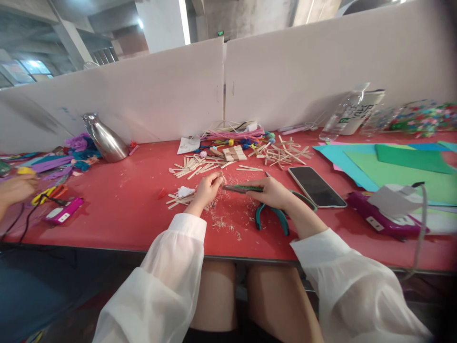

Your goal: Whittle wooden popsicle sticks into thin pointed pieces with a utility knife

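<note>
a red table (pixel 117 209) runs the full width of the view, with a dark front edge. two white partition boards (pixel 285 81) stand upright along its far side and meet at a narrow vertical seam near the centre. above the boards, a white column (pixel 162 24) rises to a grey concrete ceiling with exposed beams. a long strip light (pixel 184 21) glows beside the column. windows (pixel 34 66) at far left admit pale daylight. a small green sign (pixel 220 33) hangs in the distance.
</note>
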`<state>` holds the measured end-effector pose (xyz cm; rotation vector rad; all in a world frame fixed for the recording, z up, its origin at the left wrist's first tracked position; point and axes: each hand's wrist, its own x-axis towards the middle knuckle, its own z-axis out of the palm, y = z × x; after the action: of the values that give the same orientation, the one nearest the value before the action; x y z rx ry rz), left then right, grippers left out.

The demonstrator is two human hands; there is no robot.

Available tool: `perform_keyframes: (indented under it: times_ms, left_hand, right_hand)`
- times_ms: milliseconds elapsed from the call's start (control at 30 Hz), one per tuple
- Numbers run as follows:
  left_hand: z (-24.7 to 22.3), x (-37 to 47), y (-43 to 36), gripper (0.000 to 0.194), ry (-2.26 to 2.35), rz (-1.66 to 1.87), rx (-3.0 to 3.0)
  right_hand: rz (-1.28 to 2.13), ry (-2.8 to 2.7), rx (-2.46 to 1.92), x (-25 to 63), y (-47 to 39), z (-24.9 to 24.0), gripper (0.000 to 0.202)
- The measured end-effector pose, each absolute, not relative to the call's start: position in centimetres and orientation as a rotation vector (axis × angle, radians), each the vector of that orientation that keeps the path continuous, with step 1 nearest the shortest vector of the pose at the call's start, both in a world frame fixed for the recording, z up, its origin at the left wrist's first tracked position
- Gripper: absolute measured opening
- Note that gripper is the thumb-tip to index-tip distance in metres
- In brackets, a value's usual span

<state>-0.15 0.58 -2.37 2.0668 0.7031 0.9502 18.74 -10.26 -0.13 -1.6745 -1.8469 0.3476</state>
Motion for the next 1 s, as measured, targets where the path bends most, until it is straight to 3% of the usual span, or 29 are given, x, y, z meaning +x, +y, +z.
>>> perform_keyframes:
  times_ms: [1000]
  left_hand:
    - [-2.57, -0.06, 0.73, 0.023, 0.811, 1.073, 1.954]
  right_hand:
    - [0.240, -1.788, -1.777, 18.42, -10.46, 0.29, 0.038]
